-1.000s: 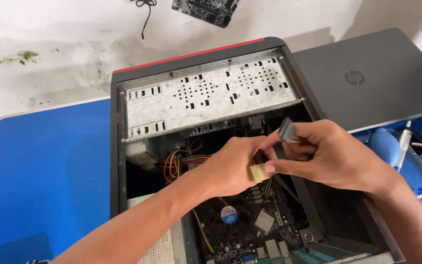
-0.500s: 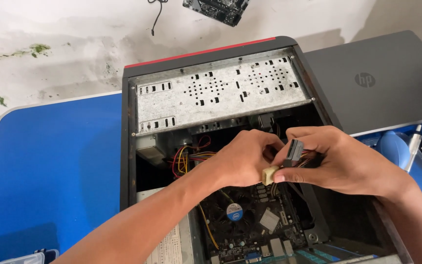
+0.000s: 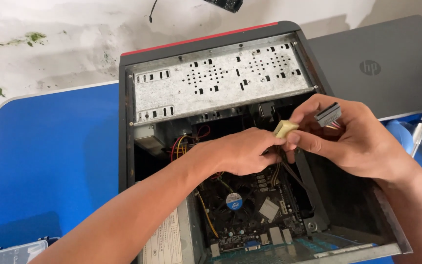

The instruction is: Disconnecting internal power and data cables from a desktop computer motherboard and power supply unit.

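An open black computer case (image 3: 128,146) with a red top strip lies on its side on a blue table (image 3: 45,161). Over its interior, my left hand (image 3: 238,151) pinches a bundle of power cables just below a cream plastic connector (image 3: 285,128). My right hand (image 3: 352,137) holds a flat black connector (image 3: 328,115) between its fingers, and its thumb touches the cream connector. Below the hands lie the motherboard with its round fan (image 3: 234,199) and a square heatsink (image 3: 268,210). Red, yellow and black wires (image 3: 181,144) run from the case's left side.
A perforated metal drive cage (image 3: 221,78) fills the case's upper part. A closed grey laptop (image 3: 382,63) lies at the right behind the case. A screwdriver (image 3: 418,134) and blue items sit at the far right. A clear plastic box (image 3: 10,253) shows at the bottom left.
Both hands have lifted the connectors higher and turned them; the black connector now points up and right, and the cream one stands above my left fingers.
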